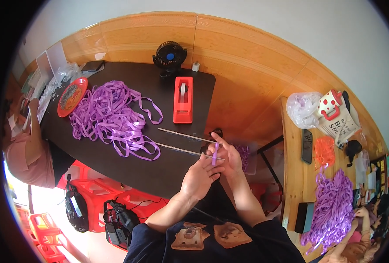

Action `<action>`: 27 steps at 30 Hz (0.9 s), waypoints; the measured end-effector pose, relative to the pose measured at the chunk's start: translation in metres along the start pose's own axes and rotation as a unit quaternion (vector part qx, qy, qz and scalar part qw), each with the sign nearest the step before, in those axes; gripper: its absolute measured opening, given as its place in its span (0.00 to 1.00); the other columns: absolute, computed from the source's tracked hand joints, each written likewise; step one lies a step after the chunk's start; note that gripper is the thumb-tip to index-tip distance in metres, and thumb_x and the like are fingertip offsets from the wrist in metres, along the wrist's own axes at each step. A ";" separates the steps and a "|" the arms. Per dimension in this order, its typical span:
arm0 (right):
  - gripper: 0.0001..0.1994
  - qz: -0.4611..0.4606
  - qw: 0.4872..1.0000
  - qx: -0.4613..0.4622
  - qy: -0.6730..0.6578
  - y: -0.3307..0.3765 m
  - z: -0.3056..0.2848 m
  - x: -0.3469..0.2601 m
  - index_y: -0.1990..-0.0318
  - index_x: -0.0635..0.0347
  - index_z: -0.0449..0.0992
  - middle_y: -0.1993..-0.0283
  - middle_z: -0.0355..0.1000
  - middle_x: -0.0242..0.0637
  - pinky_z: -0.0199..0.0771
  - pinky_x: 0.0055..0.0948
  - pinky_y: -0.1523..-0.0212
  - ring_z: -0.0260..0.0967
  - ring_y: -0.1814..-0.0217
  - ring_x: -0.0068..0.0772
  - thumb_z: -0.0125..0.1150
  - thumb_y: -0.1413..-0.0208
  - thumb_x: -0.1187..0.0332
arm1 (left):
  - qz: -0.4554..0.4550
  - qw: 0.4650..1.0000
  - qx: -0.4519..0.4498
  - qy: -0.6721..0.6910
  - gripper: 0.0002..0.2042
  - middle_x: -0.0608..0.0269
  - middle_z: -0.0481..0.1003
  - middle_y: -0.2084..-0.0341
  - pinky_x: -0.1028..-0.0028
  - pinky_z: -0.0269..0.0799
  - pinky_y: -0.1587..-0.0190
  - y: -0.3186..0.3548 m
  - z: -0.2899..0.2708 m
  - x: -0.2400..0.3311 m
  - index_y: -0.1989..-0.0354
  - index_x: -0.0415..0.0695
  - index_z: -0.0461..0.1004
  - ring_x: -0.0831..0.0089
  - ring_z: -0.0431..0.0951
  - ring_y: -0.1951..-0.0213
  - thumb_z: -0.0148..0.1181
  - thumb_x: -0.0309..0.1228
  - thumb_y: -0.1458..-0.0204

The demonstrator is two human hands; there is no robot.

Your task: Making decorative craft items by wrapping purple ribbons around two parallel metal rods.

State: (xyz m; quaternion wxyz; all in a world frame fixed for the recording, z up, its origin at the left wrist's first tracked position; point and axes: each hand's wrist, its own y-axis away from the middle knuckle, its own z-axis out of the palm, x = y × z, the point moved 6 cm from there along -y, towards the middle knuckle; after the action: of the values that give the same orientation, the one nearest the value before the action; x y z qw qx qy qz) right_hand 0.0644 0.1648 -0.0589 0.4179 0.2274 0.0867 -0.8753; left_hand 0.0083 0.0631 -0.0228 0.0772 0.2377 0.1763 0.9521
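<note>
Two thin metal rods [183, 134] stick out past the table's right edge, side by side and apart. A short purple ribbon strip [214, 154] spans them near their free ends. My left hand [198, 179] lies palm up below the lower rod, fingers spread, thumb close to that rod. To the right of the ribbon, my right hand [229, 158] has its palm showing and its fingers apart, with the forefinger at the upper rod's tip. Neither hand is visibly closed on the ribbon. Left of the rods, a tangled heap of purple ribbon [111, 111] covers much of the dark table [164, 168].
A red tape dispenser [183, 111], a black fan [169, 57] and a red plate [81, 83] stand on the table. Below the hands sits a clear bin [251, 164] with purple pieces. On a wooden table at right lie more purple ribbons [332, 206]. Other people sit left and lower right.
</note>
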 end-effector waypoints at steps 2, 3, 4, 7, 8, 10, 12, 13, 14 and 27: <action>0.23 0.003 0.999 -0.014 -0.049 0.001 0.005 0.001 0.39 0.58 0.62 0.63 0.69 0.41 0.72 0.35 0.54 0.69 0.57 0.40 0.45 0.36 0.55 | 0.000 1.000 -0.007 -0.001 0.26 0.57 0.71 0.52 0.68 0.60 0.50 0.000 -0.001 -0.001 0.45 0.39 0.65 0.66 0.70 0.52 0.37 0.50 0.36; 0.23 -0.002 0.999 -0.015 -0.051 0.001 0.004 0.001 0.39 0.58 0.62 0.63 0.69 0.41 0.72 0.35 0.54 0.69 0.57 0.40 0.45 0.36 0.55 | 0.000 1.000 -0.014 0.000 0.26 0.57 0.71 0.52 0.68 0.60 0.49 0.000 0.000 0.000 0.45 0.39 0.65 0.66 0.70 0.52 0.37 0.50 0.36; 0.26 -0.004 0.999 -0.021 -0.041 0.001 0.003 0.000 0.38 0.58 0.62 0.64 0.68 0.41 0.70 0.36 0.52 0.68 0.57 0.40 0.39 0.35 0.50 | -0.002 1.000 -0.015 -0.005 0.26 0.57 0.71 0.52 0.68 0.60 0.49 0.000 0.002 -0.001 0.45 0.39 0.65 0.66 0.70 0.52 0.37 0.50 0.36; 0.29 -0.004 1.000 -0.004 -0.017 0.001 0.004 0.000 0.38 0.59 0.62 0.63 0.68 0.40 0.69 0.37 0.51 0.67 0.57 0.39 0.35 0.34 0.45 | -0.003 1.000 -0.009 -0.004 0.25 0.57 0.71 0.52 0.68 0.61 0.50 0.000 0.002 -0.001 0.46 0.39 0.65 0.66 0.70 0.53 0.37 0.50 0.36; 0.29 0.001 1.000 0.019 0.001 0.003 0.004 0.000 0.38 0.59 0.61 0.62 0.69 0.41 0.69 0.37 0.51 0.68 0.57 0.38 0.35 0.34 0.46 | -0.001 1.000 -0.008 -0.002 0.26 0.56 0.71 0.52 0.68 0.61 0.50 0.000 0.002 -0.001 0.46 0.38 0.65 0.66 0.70 0.52 0.37 0.50 0.36; 0.25 -0.020 0.994 0.078 0.070 0.010 0.011 -0.007 0.40 0.59 0.64 0.60 0.70 0.41 0.69 0.34 0.51 0.69 0.57 0.36 0.40 0.34 0.50 | -0.001 1.000 -0.006 0.000 0.26 0.56 0.71 0.52 0.68 0.61 0.50 0.001 0.002 0.000 0.46 0.38 0.65 0.65 0.70 0.52 0.38 0.49 0.36; 0.22 -0.039 0.980 0.136 0.140 0.016 0.004 -0.010 0.42 0.60 0.66 0.59 0.71 0.41 0.69 0.32 0.52 0.69 0.56 0.33 0.45 0.35 0.53 | -0.001 1.000 0.000 -0.002 0.26 0.55 0.70 0.52 0.68 0.62 0.50 0.002 0.004 0.000 0.45 0.37 0.64 0.64 0.70 0.51 0.38 0.49 0.36; 0.17 -0.160 0.925 0.202 0.278 0.023 -0.005 -0.025 0.46 0.60 0.69 0.58 0.71 0.41 0.68 0.29 0.51 0.69 0.56 0.31 0.50 0.36 0.59 | -0.002 1.000 0.000 -0.002 0.26 0.55 0.70 0.52 0.68 0.62 0.50 0.001 0.004 0.000 0.45 0.37 0.64 0.64 0.70 0.51 0.38 0.49 0.36; 0.13 -0.274 0.833 0.259 0.405 0.034 -0.006 -0.039 0.50 0.60 0.71 0.57 0.72 0.41 0.67 0.27 0.50 0.69 0.56 0.28 0.54 0.38 0.65 | -0.001 1.000 0.002 -0.007 0.26 0.54 0.70 0.51 0.68 0.62 0.50 0.001 0.004 0.000 0.45 0.36 0.63 0.64 0.70 0.51 0.38 0.49 0.36; 0.07 -0.297 0.569 0.175 0.746 0.029 0.060 -0.046 0.76 0.63 0.73 0.43 0.67 0.49 0.58 0.46 0.43 0.58 0.40 0.54 0.66 0.55 0.73 | 0.005 1.000 -0.004 0.004 0.25 0.59 0.70 0.57 0.68 0.61 0.50 0.000 0.001 -0.002 0.49 0.38 0.66 0.67 0.69 0.53 0.39 0.50 0.37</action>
State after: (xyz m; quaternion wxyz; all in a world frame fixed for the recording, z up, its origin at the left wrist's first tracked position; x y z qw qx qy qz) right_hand 0.0925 0.1575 0.0172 -0.1269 0.8301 0.2753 -0.4679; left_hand 0.0105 0.0632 -0.0229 0.0731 0.2343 0.1712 0.9542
